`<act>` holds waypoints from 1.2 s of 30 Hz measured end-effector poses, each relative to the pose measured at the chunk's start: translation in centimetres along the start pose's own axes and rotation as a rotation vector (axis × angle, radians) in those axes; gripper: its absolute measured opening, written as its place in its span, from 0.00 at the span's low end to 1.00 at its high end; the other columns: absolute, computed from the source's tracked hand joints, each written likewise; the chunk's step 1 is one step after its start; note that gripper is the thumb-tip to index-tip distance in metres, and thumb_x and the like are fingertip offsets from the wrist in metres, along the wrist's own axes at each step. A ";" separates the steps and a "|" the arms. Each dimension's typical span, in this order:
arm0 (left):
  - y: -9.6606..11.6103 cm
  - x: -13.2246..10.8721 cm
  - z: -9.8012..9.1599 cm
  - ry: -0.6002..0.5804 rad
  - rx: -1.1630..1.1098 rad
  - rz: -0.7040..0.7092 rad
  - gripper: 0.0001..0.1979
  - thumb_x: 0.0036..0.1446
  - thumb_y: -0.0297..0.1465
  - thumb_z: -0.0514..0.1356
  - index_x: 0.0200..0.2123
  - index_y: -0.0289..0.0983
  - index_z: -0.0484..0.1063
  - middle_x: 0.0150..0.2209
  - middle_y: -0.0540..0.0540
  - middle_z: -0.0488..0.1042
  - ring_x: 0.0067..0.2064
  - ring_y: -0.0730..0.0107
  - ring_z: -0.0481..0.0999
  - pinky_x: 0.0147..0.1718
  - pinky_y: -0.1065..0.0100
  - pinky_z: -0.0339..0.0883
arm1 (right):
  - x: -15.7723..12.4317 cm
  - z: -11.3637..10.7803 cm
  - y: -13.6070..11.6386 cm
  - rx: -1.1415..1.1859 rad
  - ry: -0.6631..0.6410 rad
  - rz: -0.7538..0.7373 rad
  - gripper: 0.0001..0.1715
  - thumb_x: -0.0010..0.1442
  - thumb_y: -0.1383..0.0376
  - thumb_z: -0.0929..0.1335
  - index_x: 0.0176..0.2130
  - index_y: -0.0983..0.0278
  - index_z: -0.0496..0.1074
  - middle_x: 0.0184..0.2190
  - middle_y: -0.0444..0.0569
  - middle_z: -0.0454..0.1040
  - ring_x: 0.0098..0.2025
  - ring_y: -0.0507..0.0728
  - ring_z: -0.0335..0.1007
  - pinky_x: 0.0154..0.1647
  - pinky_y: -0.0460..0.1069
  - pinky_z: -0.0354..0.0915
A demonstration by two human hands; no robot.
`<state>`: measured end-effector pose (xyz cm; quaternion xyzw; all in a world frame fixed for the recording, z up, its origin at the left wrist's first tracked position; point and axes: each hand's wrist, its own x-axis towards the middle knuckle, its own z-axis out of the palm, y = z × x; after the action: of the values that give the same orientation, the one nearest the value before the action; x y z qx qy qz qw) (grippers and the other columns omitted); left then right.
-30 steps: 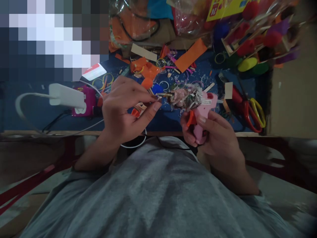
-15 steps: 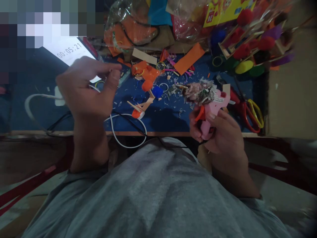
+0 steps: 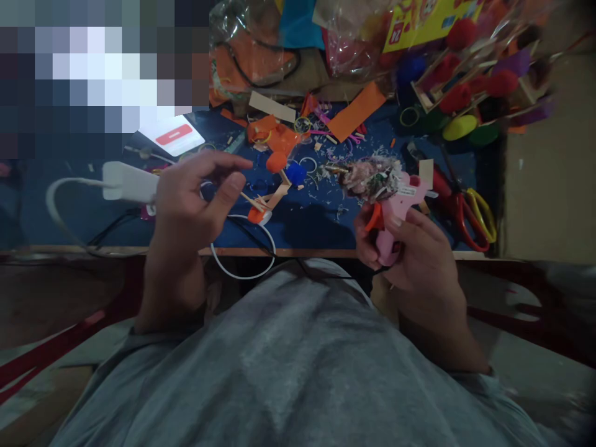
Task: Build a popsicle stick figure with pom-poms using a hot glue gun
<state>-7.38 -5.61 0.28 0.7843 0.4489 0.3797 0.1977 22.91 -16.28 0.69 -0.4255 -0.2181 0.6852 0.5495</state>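
Observation:
My right hand (image 3: pixel 419 248) is wrapped round the handle of a pink hot glue gun (image 3: pixel 403 202) with an orange trigger. Grey and pinkish fuzz clings to the gun's front, and its metal nozzle points left. Over the left part of the table, my left hand (image 3: pixel 195 192) has its thumb and fingers apart and holds nothing I can see. Just right of its fingertips lies a small craft piece (image 3: pixel 272 195) of thin wooden sticks with orange pompoms; a blue pompom (image 3: pixel 296 174) sits beside it.
A white charger (image 3: pixel 128 181) with a cable lies at left, near a lit screen (image 3: pixel 179 138). Red-handled scissors (image 3: pixel 468 217) rest at right, beside a cardboard box (image 3: pixel 544 167). Orange strips (image 3: pixel 357 112), paper shreds and plastic bags (image 3: pixel 358 37) fill the back. Stick-and-pompom pieces (image 3: pixel 465 93) are piled back right.
My left hand has moved down and right, away from the lit screen towards the craft piece, and its fingers have parted. The screen's timer digits no longer show. The glue gun is nearly still.

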 end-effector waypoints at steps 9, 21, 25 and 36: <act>1.2 -0.5 0.3 -0.180 -0.085 0.050 0.08 0.66 0.41 0.71 0.44 0.45 0.84 0.39 0.49 0.87 0.37 0.63 0.85 0.34 0.60 0.77 | 0.1 -0.3 -0.1 -0.066 0.078 -0.010 0.06 0.62 0.61 0.76 0.37 0.62 0.83 0.33 0.48 0.79 0.22 0.51 0.69 0.20 0.47 0.59; -1.2 -1.0 1.6 -0.180 -0.254 0.109 0.13 0.59 0.39 0.76 0.43 0.44 0.80 0.38 0.48 0.83 0.38 0.62 0.84 0.33 0.58 0.77 | -0.9 -1.3 1.7 -0.291 0.080 0.044 0.11 0.65 0.55 0.78 0.39 0.60 0.83 0.25 0.45 0.76 0.25 0.53 0.70 0.24 0.48 0.63; -1.2 -0.2 1.7 -0.218 -0.270 0.223 0.11 0.60 0.39 0.75 0.43 0.45 0.82 0.37 0.49 0.84 0.36 0.62 0.84 0.31 0.57 0.77 | -1.0 -2.1 2.6 -0.336 0.087 0.073 0.15 0.65 0.52 0.79 0.36 0.60 0.82 0.27 0.46 0.78 0.27 0.53 0.71 0.26 0.48 0.65; -1.0 -0.4 2.3 -0.189 -0.204 0.197 0.17 0.63 0.42 0.71 0.55 0.49 0.84 0.41 0.47 0.86 0.37 0.61 0.82 0.29 0.55 0.74 | -0.5 -2.8 2.0 -0.382 0.053 0.070 0.16 0.66 0.50 0.78 0.39 0.60 0.83 0.27 0.46 0.77 0.27 0.54 0.70 0.26 0.49 0.65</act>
<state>-6.27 -5.37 -2.01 0.8327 0.3084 0.3654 0.2793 24.06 -17.87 -2.16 -0.5473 -0.3147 0.6384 0.4402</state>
